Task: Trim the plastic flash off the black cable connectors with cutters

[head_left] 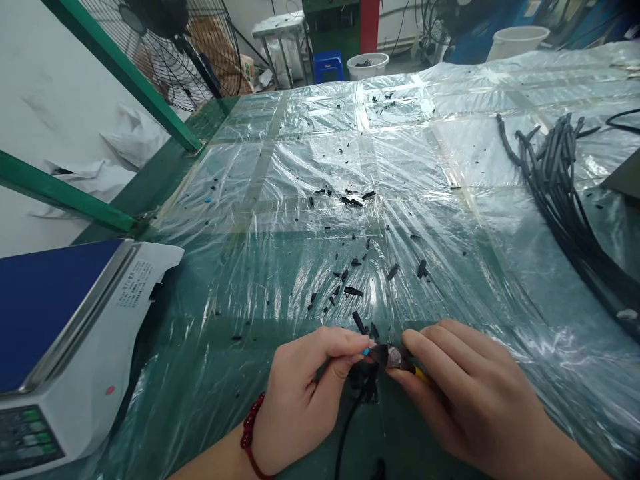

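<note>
My left hand point(315, 387), with a red bead bracelet at the wrist, pinches the end of a black cable. A bit of blue point(366, 351) shows at its fingertips. Closed around yellow-handled cutting pliers point(395, 357) is my right hand point(465, 390). The pliers' jaws meet the piece at the left fingertips; whether they bite into it I cannot tell. Below the hands, a black cable point(341, 433) runs down toward the table's near edge. Black scraps point(353, 291) lie scattered just beyond the fingers.
Plastic sheeting point(280, 267) covers the green table. A weighing scale point(100, 333) stands at the left, beside a green frame point(75, 193). On the right lies a bundle of black cables point(565, 200). Behind the table are a fan point(195, 53), a blue stool point(328, 65) and white buckets point(367, 65).
</note>
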Demonstrator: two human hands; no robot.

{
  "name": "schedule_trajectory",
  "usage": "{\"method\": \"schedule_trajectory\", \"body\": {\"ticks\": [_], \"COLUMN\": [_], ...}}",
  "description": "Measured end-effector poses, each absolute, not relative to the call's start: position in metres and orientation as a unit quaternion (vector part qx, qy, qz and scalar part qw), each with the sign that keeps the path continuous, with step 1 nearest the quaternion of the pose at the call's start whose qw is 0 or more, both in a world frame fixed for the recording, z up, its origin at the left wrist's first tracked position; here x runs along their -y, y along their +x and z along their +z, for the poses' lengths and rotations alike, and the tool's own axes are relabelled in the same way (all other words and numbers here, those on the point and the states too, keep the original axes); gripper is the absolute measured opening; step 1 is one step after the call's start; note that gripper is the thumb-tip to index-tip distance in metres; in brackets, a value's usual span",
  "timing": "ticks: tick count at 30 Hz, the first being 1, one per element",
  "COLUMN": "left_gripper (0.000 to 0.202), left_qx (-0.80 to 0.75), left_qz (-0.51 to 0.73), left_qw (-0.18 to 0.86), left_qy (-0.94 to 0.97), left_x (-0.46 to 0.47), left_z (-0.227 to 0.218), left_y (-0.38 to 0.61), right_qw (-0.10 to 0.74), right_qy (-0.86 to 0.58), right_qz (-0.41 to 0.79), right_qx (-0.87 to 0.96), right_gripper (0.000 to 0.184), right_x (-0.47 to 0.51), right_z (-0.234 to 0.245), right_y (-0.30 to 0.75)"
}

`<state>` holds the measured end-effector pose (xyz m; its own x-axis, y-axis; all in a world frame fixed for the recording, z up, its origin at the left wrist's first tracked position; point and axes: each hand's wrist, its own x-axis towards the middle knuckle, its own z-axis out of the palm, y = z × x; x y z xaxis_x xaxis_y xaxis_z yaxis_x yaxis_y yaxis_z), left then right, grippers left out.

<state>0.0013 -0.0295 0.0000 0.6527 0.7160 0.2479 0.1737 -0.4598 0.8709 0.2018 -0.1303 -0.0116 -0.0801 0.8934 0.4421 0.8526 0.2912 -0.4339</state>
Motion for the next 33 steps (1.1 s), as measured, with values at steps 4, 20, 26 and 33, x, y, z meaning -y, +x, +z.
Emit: {"method": "schedule_trajectory", "body": {"ticks": [4, 20, 26, 33], "left_gripper": [0.031, 0.012, 0.010, 0.012], "left_qx": [-0.261, -0.251, -0.284, -0.267], "left_qz": [0.314, 0.304, 0.244, 0.201], "left_qw": [0.449, 0.644, 0.761, 0.863], "left_qy": [0.795, 0.656, 0.530, 0.379], "left_x": [0.029, 0.027, 0.026, 0.027], "left_z": [0.000, 0.000, -0.001, 0.004], "left_y": [0.001, 0.009, 0.014, 0.019], "right_qw": [0.327, 0.333, 0.337, 0.328], "right_qy": [-0.591, -0.610, -0.609, -0.615], "right_qz": [0.027, 0.007, 0.000, 0.007], "right_qx": [0.737, 0.719, 0.718, 0.717], "right_gripper": [0.013, 0.011, 0.009, 0.014], "right_x": [0.131, 0.131, 0.132, 0.132], "right_z": [-0.012, -0.012, -0.007, -0.004], "right_y": [0.201, 0.196, 0.199, 0.205]}}
